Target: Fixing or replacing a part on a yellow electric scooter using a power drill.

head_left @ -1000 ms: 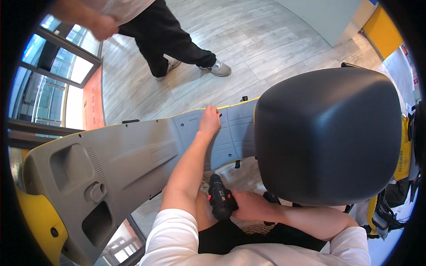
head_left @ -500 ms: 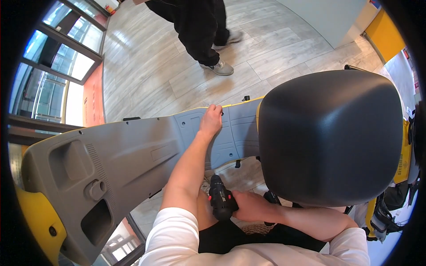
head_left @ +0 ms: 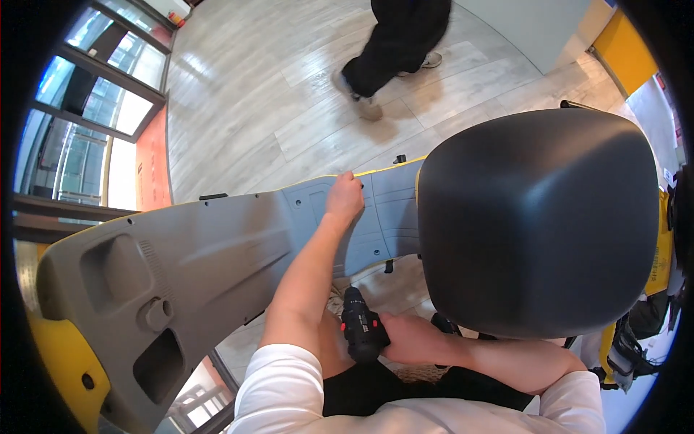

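Note:
My left hand (head_left: 345,197) reaches across the grey footboard (head_left: 359,242) of a scooter, near its far yellow-trimmed edge. Its fingers are curled and pressed together there; whatever they may pinch is too small to make out. A small dark spot sits by the fingertips. Low in front of me, on the near side of the footboard, my right hand (head_left: 405,338) is wrapped round the grip of a black cordless drill (head_left: 363,327) with red buttons. The drill's chuck points away from me toward the footboard's near edge, apart from it. Screw holes dot the footboard.
A big black seat (head_left: 538,224) rises on the right. At left stands the scooter's grey front panel (head_left: 195,253) with recesses, and a yellow part (head_left: 69,354). Beyond the footboard, a person in black trousers (head_left: 401,47) walks on the wood-look floor (head_left: 238,108).
The person beyond the scooter has stepped to the right. My left hand on the footboard and my right hand with the drill have hardly moved.

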`<state>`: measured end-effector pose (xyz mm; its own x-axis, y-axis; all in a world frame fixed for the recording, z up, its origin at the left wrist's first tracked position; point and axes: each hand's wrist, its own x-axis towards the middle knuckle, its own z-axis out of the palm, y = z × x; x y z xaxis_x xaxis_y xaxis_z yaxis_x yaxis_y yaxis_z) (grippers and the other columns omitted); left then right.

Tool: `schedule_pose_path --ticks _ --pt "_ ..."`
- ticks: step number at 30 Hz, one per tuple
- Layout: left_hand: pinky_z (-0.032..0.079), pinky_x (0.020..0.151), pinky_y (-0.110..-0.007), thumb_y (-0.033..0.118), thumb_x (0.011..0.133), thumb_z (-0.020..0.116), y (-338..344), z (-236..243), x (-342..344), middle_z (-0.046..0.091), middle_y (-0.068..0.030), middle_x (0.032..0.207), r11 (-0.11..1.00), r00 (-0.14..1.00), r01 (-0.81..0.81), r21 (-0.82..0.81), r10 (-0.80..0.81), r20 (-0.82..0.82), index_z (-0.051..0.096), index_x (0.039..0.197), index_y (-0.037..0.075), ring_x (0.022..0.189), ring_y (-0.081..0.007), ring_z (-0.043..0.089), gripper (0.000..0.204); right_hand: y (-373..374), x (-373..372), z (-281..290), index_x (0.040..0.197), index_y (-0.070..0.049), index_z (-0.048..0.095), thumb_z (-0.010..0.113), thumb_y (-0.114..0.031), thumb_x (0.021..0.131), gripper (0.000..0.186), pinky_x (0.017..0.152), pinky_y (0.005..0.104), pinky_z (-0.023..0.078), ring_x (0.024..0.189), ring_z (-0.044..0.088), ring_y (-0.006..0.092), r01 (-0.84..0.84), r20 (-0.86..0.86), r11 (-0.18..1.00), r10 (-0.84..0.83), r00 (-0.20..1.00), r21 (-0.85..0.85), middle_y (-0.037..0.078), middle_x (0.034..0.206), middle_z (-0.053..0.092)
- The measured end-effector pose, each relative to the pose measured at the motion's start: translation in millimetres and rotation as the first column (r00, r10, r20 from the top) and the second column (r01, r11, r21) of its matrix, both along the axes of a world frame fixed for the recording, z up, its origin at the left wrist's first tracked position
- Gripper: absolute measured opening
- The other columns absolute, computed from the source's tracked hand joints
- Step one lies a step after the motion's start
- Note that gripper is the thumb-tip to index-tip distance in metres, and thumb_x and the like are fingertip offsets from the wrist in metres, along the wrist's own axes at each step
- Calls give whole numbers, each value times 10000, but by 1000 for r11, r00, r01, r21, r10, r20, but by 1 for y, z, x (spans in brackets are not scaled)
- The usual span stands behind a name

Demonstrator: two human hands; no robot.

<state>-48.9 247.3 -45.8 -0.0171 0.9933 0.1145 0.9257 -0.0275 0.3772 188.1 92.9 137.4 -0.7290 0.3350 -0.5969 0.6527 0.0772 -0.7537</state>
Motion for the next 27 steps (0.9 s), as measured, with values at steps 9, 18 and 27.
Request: schedule_pose_path --ticks 9,18,27 --pt "544 756 -444 56 781 584 1 9 1 591 -154 952 990 990 -4 -139 -15 -140 668 760 24 923 -334 619 92 -3 -1 -4 967 102 544 677 -125 730 354 758 494 514 842 652 441 -19 -12 999 20 1000 35 312 844 643" --pt "547 760 -448 45 818 582 11 10 1 607 -157 971 973 985 -88 -214 52 -167 682 788 38 890 -351 659 104 -2 -1 -1 991 91 550 666 -126 745 348 789 486 503 914 639 436 10 -25 1000 -10 1000 -11 306 897 645" --pt "531 750 -460 32 793 566 2 4 -1 574 -181 968 986 998 28 -164 -37 -50 663 844 1 847 -386 630 114 -10 0 -14 971 90 554 683 -115 729 342 776 472 506 896 643 428 -2 13 1000 2 1000 -16 300 897 642"
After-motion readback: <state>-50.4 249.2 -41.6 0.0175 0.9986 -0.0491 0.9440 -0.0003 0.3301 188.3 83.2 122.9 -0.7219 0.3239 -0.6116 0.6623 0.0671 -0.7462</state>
